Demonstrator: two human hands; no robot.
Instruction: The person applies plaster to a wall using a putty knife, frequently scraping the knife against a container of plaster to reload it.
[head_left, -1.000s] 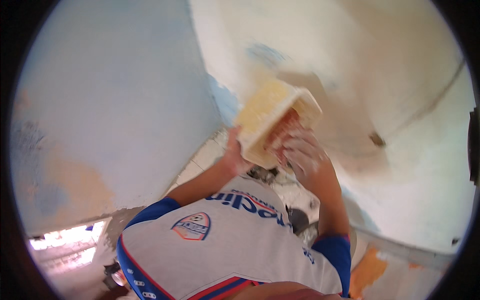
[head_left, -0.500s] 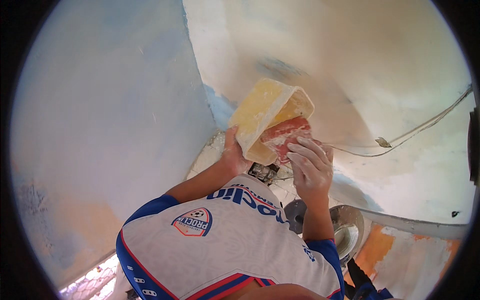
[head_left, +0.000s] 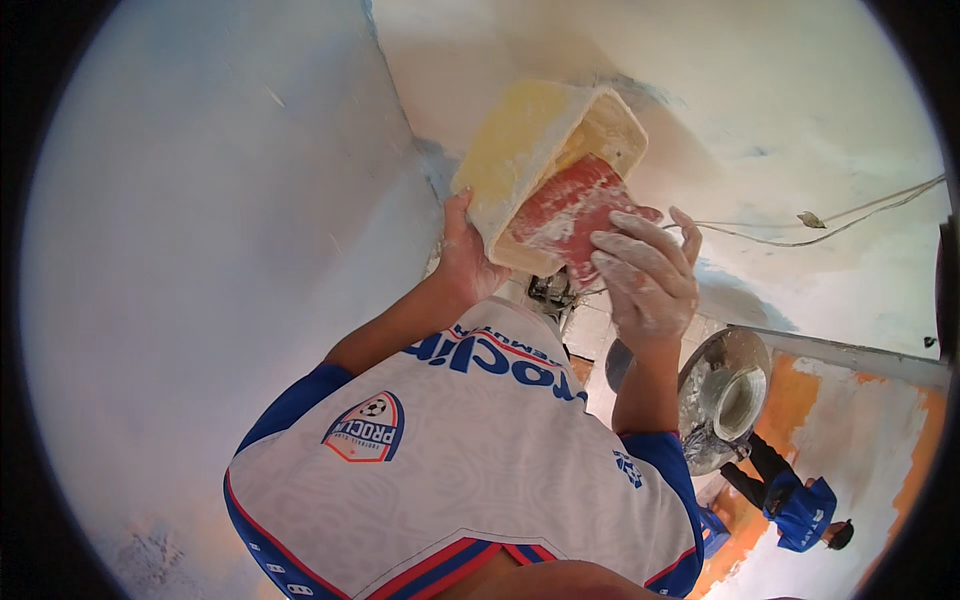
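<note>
My left hand (head_left: pixel 470 255) grips the underside of a yellowish rectangular tub (head_left: pixel 535 150), holding it up near the corner where two walls meet. My right hand (head_left: pixel 645 275), dusted with white powder, holds a red flat scraper (head_left: pixel 570 210) whose blade lies across the tub's open mouth. White paste smears the blade and my fingers. My white and blue shirt (head_left: pixel 450 450) fills the lower middle of the view.
A pale blue wall (head_left: pixel 200 250) stands at the left and a whitish patched wall (head_left: pixel 800 120) at the right. A thin wire (head_left: pixel 830 225) runs along the right wall. Below right stands a paste-filled bucket (head_left: pixel 730 395), and a person in blue (head_left: pixel 800 505) by an orange surface.
The tub and scraper have risen and shifted right in view. The red blade has come further out over the tub's mouth. The bucket and the person below right came into sight.
</note>
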